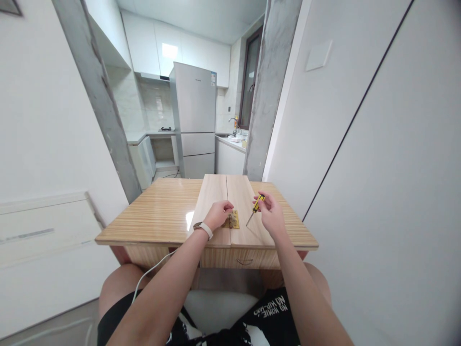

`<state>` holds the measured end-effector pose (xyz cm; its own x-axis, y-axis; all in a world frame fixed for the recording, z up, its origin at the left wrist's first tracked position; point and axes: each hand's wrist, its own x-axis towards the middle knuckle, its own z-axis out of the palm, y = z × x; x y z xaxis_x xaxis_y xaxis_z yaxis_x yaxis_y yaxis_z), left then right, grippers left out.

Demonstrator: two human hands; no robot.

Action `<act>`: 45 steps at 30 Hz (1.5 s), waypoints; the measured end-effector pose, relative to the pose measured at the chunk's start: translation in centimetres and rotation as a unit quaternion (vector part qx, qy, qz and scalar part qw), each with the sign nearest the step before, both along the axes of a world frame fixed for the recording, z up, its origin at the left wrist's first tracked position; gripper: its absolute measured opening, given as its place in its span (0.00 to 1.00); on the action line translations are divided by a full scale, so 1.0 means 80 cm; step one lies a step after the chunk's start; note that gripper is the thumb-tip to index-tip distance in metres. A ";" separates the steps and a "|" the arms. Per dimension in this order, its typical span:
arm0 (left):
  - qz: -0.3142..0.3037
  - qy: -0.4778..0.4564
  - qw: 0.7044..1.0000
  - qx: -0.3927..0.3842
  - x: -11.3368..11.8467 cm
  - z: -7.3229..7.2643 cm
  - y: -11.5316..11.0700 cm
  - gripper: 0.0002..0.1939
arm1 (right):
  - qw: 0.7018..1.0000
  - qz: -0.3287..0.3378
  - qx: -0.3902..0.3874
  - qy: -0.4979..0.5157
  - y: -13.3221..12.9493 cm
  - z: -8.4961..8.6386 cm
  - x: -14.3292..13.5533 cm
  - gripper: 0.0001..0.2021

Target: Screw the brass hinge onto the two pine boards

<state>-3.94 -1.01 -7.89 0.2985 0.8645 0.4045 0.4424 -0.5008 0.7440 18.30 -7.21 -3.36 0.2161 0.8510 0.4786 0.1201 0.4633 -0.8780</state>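
Two pale wooden boards (216, 192) lie side by side on the striped wooden table (162, 206). A brass-coloured hinge (234, 220) spans the seam between them near the front. My left hand (219, 214) rests at the hinge's left side, its fingers drawn together; whatever they pinch is too small to name. Above the right board, my right hand (269, 211) grips a yellow and black screwdriver (258, 203) between thumb and fingers. The screwdriver's metal shaft slants down to the left, with its tip near the board, right of the hinge.
A drawer front with a curved handle (245, 262) is under the table's front edge. A white cable (153, 268) runs beside my left forearm. Beyond the table stand a grey fridge (196, 105) and a counter with a sink (224, 135). Walls flank both sides.
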 end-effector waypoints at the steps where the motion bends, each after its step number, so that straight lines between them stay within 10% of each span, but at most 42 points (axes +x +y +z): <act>1: 0.003 0.013 1.000 0.003 0.003 -0.002 0.001 0.08 | 1.000 -0.001 0.001 0.000 -0.001 0.000 0.000 0.24; 45: -0.008 0.071 0.996 0.048 0.017 -0.025 0.005 0.08 | 0.994 0.104 0.013 -0.034 0.063 0.030 -0.040 0.19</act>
